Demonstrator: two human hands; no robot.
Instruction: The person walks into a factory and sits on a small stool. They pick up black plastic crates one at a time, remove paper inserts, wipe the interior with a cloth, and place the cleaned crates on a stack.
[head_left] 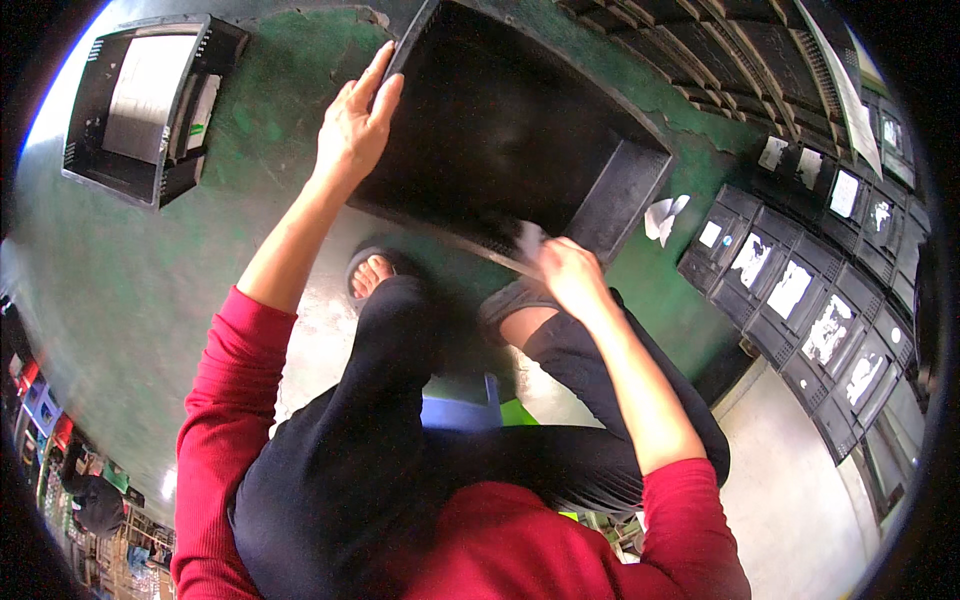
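Currently the right hand [572,275] pinches a blurred whitish scrap [529,240] at the near rim of the large black crate [625,190], which sits on the green floor [265,130], while the left hand [356,130] touches its left edge, whether gripping I cannot tell

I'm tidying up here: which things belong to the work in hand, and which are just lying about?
In hand:
- large black crate, left hand at its rim
- blurred pale piece at the right hand

Apparently lying about:
- white scraps
- smaller crate
- stacked crates
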